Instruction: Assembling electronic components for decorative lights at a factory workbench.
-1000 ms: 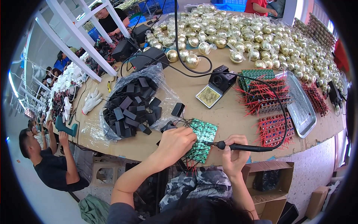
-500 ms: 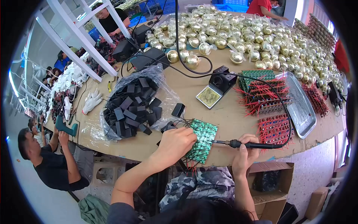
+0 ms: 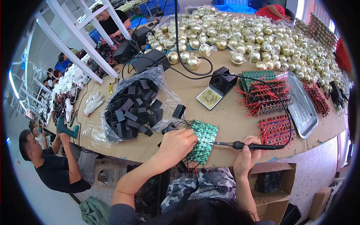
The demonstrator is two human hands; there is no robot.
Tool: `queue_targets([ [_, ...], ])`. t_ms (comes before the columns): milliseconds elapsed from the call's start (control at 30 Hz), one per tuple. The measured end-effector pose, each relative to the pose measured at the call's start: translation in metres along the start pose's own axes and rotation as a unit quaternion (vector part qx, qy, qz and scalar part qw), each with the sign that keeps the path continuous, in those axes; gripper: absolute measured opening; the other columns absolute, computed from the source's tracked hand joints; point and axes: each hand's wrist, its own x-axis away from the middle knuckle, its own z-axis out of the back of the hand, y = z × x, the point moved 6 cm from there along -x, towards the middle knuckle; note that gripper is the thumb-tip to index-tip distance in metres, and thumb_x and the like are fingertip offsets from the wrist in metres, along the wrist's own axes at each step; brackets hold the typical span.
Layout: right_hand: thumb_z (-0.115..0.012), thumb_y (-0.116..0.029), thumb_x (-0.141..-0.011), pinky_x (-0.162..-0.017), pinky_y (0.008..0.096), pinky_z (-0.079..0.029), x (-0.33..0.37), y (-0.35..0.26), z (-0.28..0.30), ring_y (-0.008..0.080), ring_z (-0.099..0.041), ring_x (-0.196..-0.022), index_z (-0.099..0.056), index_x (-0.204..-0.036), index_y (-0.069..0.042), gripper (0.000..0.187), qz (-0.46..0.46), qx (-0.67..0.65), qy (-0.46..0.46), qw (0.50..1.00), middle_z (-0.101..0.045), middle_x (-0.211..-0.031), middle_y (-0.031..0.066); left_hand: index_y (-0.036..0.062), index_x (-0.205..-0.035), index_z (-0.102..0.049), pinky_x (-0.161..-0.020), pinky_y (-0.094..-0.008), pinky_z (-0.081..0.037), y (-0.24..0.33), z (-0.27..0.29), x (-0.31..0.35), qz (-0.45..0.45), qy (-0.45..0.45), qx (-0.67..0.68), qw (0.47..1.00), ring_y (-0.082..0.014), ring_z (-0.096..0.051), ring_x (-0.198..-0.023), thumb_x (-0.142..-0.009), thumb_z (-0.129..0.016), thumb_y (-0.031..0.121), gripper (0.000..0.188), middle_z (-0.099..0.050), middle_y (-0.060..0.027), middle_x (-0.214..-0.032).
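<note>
A green circuit board (image 3: pixel 204 139) lies near the table's front edge, with black wires across it and red wires hanging over the edge. My left hand (image 3: pixel 176 145) rests over its left side, fingertips pinched together; whatever they hold is hidden. In a closed grip, my right hand (image 3: pixel 247 154) holds a black soldering iron (image 3: pixel 249 145) level, pointing left. Its metal tip is at the board's right edge; I cannot tell whether it touches. Black wires run beside my left fingers toward small black boxes (image 3: pixel 179 111).
Black boxes fill a clear plastic bag (image 3: pixel 161 80) at left. Behind the board stands a soldering stand with a sponge tray (image 3: pixel 210 98). Red-wired boards (image 3: pixel 276 129) and a metal tray (image 3: pixel 305 122) lie at right. Gold balls (image 3: pixel 225 33) cover the back. The iron's cable loops overhead.
Both my hands and the iron keep almost the same place. At the back, the person in red has bent lower. At left, the person with the green power drill has shifted slightly.
</note>
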Motion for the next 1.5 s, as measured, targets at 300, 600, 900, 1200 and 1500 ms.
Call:
queue_targets([
  [300,-0.057,-0.006,-0.083,-0.078,0.0300,-0.042,-0.001,0.000,0.001,0.0173,-0.049,-0.084,-0.050,-0.094,0.000,0.015,0.018,-0.034,0.022,0.999,-0.051,-0.094,0.0116,0.0069,-0.087,-0.066,-0.068,-0.0361,-0.049,-0.005,0.010,0.002,0.034,0.032,0.081,0.996,-0.0252,-0.061,-0.078,-0.080,-0.071,0.015,0.011,-0.059,-0.0065,-0.083],
  [600,-0.057,-0.006,-0.083,-0.075,0.0288,-0.042,-0.001,-0.001,0.003,0.0170,-0.048,-0.084,-0.049,-0.095,-0.001,0.015,0.016,-0.038,0.034,0.999,-0.049,-0.095,0.0107,0.0077,-0.094,-0.066,-0.077,-0.0369,-0.042,-0.030,0.040,-0.002,0.137,0.064,-0.027,0.988,-0.0245,-0.059,-0.085,-0.082,-0.073,0.021,0.019,-0.062,-0.0045,-0.085],
  [900,-0.054,-0.009,-0.083,-0.083,0.0310,-0.039,0.000,-0.003,0.004,0.0179,-0.044,-0.090,-0.048,-0.097,-0.003,0.016,0.013,-0.032,0.032,0.999,-0.046,-0.096,0.0101,0.0081,-0.091,-0.067,-0.076,-0.0371,-0.040,-0.049,0.007,-0.026,0.132,0.036,-0.005,0.991,-0.0241,-0.061,-0.087,-0.082,-0.072,0.017,0.014,-0.063,-0.0053,-0.084],
  [1200,-0.054,-0.007,-0.084,-0.079,0.0282,-0.040,-0.002,-0.004,0.002,0.0169,-0.045,-0.089,-0.049,-0.096,-0.003,0.014,0.006,-0.022,0.038,0.999,-0.046,-0.097,0.0098,0.0069,-0.086,-0.062,-0.077,-0.0389,-0.042,-0.033,0.005,-0.031,0.109,0.031,0.023,0.993,-0.0293,-0.061,-0.081,-0.081,-0.070,0.012,0.011,-0.061,-0.0071,-0.081],
  [1500,-0.054,-0.004,-0.085,-0.075,0.0261,-0.040,-0.001,0.000,0.002,0.0150,-0.046,-0.087,-0.048,-0.099,-0.003,0.015,-0.007,0.004,0.038,0.999,-0.047,-0.098,0.0088,0.0093,-0.085,-0.067,-0.083,-0.0334,-0.038,0.002,-0.003,-0.010,0.015,-0.014,0.071,0.997,-0.0214,-0.059,-0.080,-0.082,-0.069,0.010,0.004,-0.063,-0.0017,-0.083],
])
